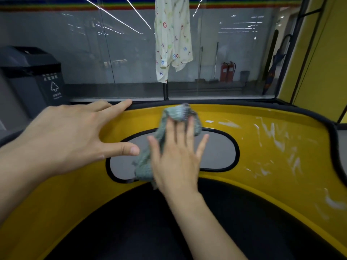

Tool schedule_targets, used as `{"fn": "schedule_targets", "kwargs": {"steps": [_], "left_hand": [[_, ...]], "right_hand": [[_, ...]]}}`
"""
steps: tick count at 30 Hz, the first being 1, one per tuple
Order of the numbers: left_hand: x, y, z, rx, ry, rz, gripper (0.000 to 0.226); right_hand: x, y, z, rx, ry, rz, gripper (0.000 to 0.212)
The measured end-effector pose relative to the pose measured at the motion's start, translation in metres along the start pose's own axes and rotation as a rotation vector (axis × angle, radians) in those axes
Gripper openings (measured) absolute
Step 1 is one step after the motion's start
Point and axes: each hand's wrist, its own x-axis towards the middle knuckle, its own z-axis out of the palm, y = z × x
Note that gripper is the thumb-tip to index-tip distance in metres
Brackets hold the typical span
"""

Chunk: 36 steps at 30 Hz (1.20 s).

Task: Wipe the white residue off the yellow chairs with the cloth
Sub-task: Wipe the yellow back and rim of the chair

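The yellow chair (259, 147) curves across the view, its backrest cut by a black-rimmed oval opening. White residue (276, 136) streaks the right part of the backrest. My right hand (178, 156) lies flat with spread fingers on a grey-green cloth (180, 114), pressing it against the backrest at the middle, over the opening's upper rim. The cloth is blurred. My left hand (73, 134) rests open on the left top of the backrest, its fingers reaching the black top edge.
A black seat cushion (142, 226) fills the bottom. Behind the chair stands a glass wall (112, 53) with a patterned white shirt (172, 38) hanging in front. A dark recycling bin (33, 77) is at the left, a yellow panel (319, 53) at the right.
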Motion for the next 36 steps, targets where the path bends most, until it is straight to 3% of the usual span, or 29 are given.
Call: {"fn": "schedule_targets", "kwargs": {"steps": [3, 6, 8, 10, 15, 17, 20, 22, 28, 30, 34, 36], "left_hand": [[0.0, 0.003, -0.001, 0.06, -0.006, 0.009, 0.115], [0.001, 0.001, 0.004, 0.049, 0.033, 0.028, 0.114], [0.002, 0.0, 0.003, 0.044, 0.062, 0.043, 0.11], [0.001, 0.001, 0.001, 0.023, 0.061, 0.034, 0.106], [-0.001, 0.002, -0.003, 0.048, 0.001, 0.009, 0.105], [-0.001, 0.003, -0.003, 0.041, -0.006, 0.01, 0.105], [-0.002, 0.002, -0.001, 0.026, 0.031, 0.023, 0.104], [-0.002, 0.004, -0.003, 0.014, 0.039, 0.023, 0.104], [-0.003, 0.003, -0.003, 0.04, 0.013, 0.014, 0.107], [-0.003, 0.004, -0.003, 0.037, 0.009, -0.001, 0.107], [-0.001, 0.005, -0.003, 0.025, 0.029, 0.0, 0.106], [0.0, 0.004, -0.002, 0.011, 0.038, 0.006, 0.106]], "right_hand": [[0.002, -0.007, -0.002, 0.053, 0.026, 0.065, 0.065], [-0.021, -0.056, 0.008, 0.109, -0.083, -0.291, 0.063], [-0.027, -0.066, 0.009, 0.117, -0.155, -0.414, 0.059], [-0.019, -0.05, 0.005, 0.07, -0.111, -0.368, 0.06], [0.005, 0.0, -0.004, 0.005, 0.022, -0.001, 0.07], [-0.002, -0.013, -0.001, 0.04, 0.01, -0.038, 0.072], [-0.026, -0.044, 0.009, 0.116, -0.11, -0.304, 0.067], [-0.028, -0.043, 0.011, 0.071, -0.117, -0.344, 0.062], [0.005, 0.012, 0.001, -0.001, 0.044, 0.087, 0.068], [-0.003, -0.003, 0.003, 0.022, 0.008, 0.049, 0.073], [-0.029, -0.034, 0.014, 0.057, -0.153, -0.258, 0.07], [-0.021, -0.022, 0.012, 0.008, -0.093, -0.228, 0.068]]}}
